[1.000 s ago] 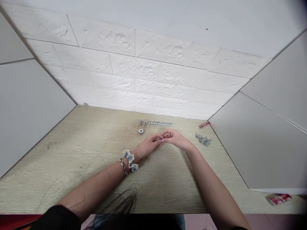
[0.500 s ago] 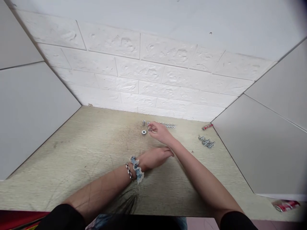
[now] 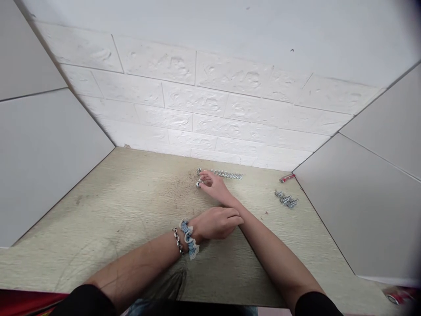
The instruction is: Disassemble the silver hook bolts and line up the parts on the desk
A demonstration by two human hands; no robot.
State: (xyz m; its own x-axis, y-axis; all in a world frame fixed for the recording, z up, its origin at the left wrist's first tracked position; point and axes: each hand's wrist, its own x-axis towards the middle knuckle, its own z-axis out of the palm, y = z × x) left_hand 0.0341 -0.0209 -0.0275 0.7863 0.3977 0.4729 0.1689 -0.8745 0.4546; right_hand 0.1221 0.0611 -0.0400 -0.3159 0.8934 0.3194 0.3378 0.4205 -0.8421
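My right hand [image 3: 215, 188] is at the middle back of the table. Its thumb and fingers are curled round a small round metal washer-like piece [image 3: 198, 184], partly covered by the fingertips. Just behind it stands a small metal bolt [image 3: 199, 170]. To the right of the fingers runs a neat row of silver screws [image 3: 228, 174], its left end close to my fingers. My left hand [image 3: 219, 222], with a blue scrunchie and a chain bracelet at the wrist, lies against my right forearm, its fingers bent and pressed together; their inner side is hidden.
A loose cluster of bolts [image 3: 287, 200] lies on the right of the table [image 3: 131, 197]. Beside the right panel is a small red cylinder [image 3: 287, 178], and another red cylinder [image 3: 398, 296] is at the lower right. Brown specks lie left of my right hand. A white brick-pattern wall [image 3: 210, 96] closes the back.
My right hand has moved slightly down and closed on the washer-like piece, which stood apart from it before. My left hand stays near the right forearm. The view has shifted a little.
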